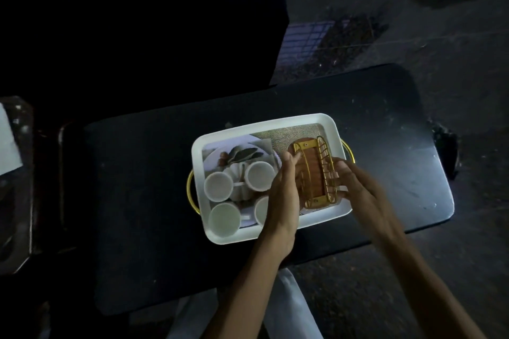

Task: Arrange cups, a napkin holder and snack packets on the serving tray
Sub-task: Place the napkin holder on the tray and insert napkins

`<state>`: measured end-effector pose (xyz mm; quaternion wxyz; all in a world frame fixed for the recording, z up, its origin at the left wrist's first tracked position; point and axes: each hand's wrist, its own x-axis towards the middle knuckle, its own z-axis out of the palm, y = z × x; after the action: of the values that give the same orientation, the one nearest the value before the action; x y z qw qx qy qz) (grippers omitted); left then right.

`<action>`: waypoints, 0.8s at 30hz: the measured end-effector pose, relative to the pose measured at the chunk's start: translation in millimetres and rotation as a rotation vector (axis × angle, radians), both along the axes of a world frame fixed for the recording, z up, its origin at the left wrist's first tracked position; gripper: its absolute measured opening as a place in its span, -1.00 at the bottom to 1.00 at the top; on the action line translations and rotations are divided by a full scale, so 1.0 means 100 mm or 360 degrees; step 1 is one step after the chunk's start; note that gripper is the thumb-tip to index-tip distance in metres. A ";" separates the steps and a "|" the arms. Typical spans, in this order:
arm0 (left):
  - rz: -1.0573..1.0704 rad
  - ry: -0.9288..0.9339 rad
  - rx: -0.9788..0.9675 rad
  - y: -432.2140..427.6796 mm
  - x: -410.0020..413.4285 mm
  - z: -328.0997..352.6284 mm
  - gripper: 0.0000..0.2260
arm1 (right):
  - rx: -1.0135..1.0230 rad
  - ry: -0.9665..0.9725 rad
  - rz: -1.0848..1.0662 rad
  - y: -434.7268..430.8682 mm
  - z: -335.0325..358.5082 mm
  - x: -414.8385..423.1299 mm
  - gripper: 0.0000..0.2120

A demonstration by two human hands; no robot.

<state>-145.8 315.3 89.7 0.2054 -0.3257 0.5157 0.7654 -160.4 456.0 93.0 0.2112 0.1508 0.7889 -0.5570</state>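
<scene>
The white tray [264, 124] sits on the dark table [132, 179], and the cups [219, 186] are in: four of them, grouped close together on its left half. The napkin holder [311, 173], a wooden base with gold wire rails, is on the right half of the tray, and both hands are on it. The left hand [283, 192] lies along the left rail, fingers straight and together, pressed flat against the wire. The right hand [358, 187] takes the other side, fingers curled over the right rail and clamped on it. Whether the base is fully down on the tray is hard to tell in this dim light. By the look of it, the cups are done and the holder is being placed or squared up. No snack packets are in view anywhere, so that part seems left to do.
</scene>
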 end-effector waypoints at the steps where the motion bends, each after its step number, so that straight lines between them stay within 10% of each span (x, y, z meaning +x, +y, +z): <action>1: -0.0008 -0.0016 -0.0021 0.06 -0.02 -0.06 -0.46 | 0.0001 -0.0016 0.0002 0.05 -0.08 -0.01 -0.67; 24: 0.0000 -0.0138 -0.0119 0.49 -0.05 -0.54 -0.36 | 0.0053 -0.0072 0.0117 0.44 -0.70 -0.05 -0.68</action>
<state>-150.8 364.1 36.1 0.2152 -0.3661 0.5344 0.7308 -165.2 499.7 22.6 0.2466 0.1378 0.7982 -0.5321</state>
